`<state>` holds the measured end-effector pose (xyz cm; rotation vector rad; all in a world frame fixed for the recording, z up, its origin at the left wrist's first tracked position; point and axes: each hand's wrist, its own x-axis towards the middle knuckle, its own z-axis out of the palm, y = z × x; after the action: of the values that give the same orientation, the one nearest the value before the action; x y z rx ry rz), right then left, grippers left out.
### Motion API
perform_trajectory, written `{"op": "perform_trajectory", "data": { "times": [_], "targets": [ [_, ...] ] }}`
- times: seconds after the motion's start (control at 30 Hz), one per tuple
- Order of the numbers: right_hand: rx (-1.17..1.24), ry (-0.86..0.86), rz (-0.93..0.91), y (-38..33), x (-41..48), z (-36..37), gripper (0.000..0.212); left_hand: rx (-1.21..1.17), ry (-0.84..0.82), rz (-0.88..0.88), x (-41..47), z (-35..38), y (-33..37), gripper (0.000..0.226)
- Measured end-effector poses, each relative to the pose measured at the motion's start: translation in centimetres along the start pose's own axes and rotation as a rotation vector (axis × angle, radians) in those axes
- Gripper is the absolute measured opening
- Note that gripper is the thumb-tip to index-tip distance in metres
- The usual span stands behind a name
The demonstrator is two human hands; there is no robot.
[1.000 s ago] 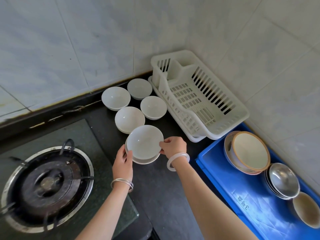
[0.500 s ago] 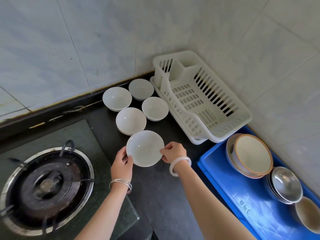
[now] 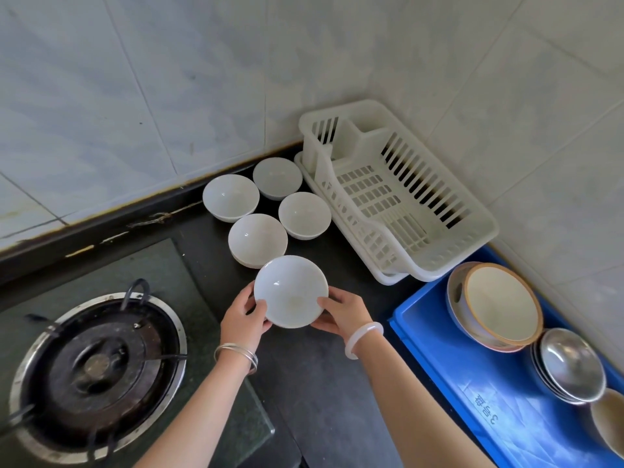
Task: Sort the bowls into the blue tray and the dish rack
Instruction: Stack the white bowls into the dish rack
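Both of my hands hold one white bowl (image 3: 291, 290) above the dark counter, my left hand (image 3: 243, 315) gripping its left rim and my right hand (image 3: 341, 312) its right rim. Behind it stand several more white bowls (image 3: 257, 239), some stacked, near the wall. The white dish rack (image 3: 435, 246) sits empty at the back right. The blue tray (image 3: 439, 336) at the right holds a large cream bowl with a brown rim (image 3: 499, 305), stacked steel bowls (image 3: 570, 364) and a beige bowl (image 3: 611, 420) cut off by the frame edge.
A gas burner (image 3: 98, 363) on a glass hob fills the lower left. Tiled walls close the corner behind the bowls and the rack. Dark counter (image 3: 324, 383) lies bare between my arms.
The white bowl was lifted off the bowl under it and now hangs slightly tilted in both hands. The view has shifted a little.
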<state>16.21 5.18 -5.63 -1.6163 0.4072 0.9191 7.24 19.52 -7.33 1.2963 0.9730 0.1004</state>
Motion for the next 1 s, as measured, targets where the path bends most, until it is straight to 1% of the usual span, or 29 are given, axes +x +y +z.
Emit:
{"op": "perform_trajectory", "data": {
  "times": [0.07, 0.13, 0.23, 0.4, 0.47, 0.53, 0.6, 0.67, 0.8, 0.9, 1.0],
  "targets": [
    [0.016, 0.009, -0.048, -1.1, -0.7, -0.8, 0.034, -0.022, -0.016, 0.041, -0.3, 0.4, 1.4, 0.043],
    [0.048, 0.029, -0.136, -2.7, -1.5, -1.8, 0.031, -0.045, -0.041, 0.088, -0.4, 1.2, 3.4, 0.042],
    [0.115, 0.067, -0.253, -6.1, -2.4, -3.6, 0.026, -0.086, -0.097, 0.168, -0.2, 3.5, 7.2, 0.032],
    [0.190, 0.096, -0.353, -13.0, -1.9, -7.3, 0.028, -0.074, -0.140, 0.274, 1.6, 9.0, 13.6, 0.021],
    [0.222, 0.111, -0.366, -15.5, -0.9, -8.9, 0.021, -0.030, -0.166, 0.314, 2.9, 11.5, 16.0, 0.019],
    [0.249, 0.148, -0.373, -17.7, 0.7, -10.3, 0.016, -0.017, -0.210, 0.303, 4.5, 14.2, 17.8, 0.017],
    [0.248, 0.202, -0.372, -19.5, 2.6, -11.3, 0.025, -0.014, -0.251, 0.265, 6.3, 16.8, 19.0, 0.019],
    [0.234, 0.231, -0.362, -20.7, 4.8, -12.1, 0.032, 0.022, -0.257, 0.234, 8.3, 19.2, 19.5, 0.027],
    [0.241, 0.254, -0.276, -21.7, 9.0, -13.0, 0.037, 0.105, -0.225, 0.167, 12.2, 22.6, 19.3, 0.039],
    [0.235, 0.274, -0.222, -21.7, 11.4, -13.2, 0.036, 0.150, -0.214, 0.127, 14.7, 24.3, 18.5, 0.041],
    [0.252, 0.295, -0.165, -21.5, 13.4, -13.3, 0.037, 0.198, -0.244, 0.069, 17.0, 25.5, 17.6, 0.040]
  ]
}}
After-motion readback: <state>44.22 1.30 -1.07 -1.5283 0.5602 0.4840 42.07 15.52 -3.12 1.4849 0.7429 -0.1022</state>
